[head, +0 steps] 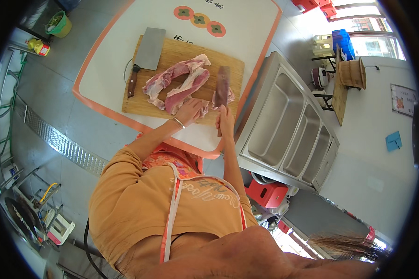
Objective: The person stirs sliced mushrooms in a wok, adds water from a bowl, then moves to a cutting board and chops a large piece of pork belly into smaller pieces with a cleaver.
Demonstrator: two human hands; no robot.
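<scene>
My left hand [191, 110] presses on the near end of a long strip of raw meat [188, 87], pink with pale fat. A second strip of raw meat [167, 77] curves along its left side, and the two appear to meet at the far end. In my right hand [226, 120] is the handle of a cleaver [223, 82], its blade smeared. Under and beside that blade lie cut pieces of meat [230, 96], partly hidden by it. The wooden cutting board [195, 50] carries all of this. Another cleaver [151, 48] with a brown handle rests across the board's left edge.
The board lies on a white table [101, 69] with an orange rim. Close on the right stands a stainless steel sink unit [277, 115] with several basins. A red plastic stool [269, 193] is below it. A metal floor drain grate [61, 139] runs along the left.
</scene>
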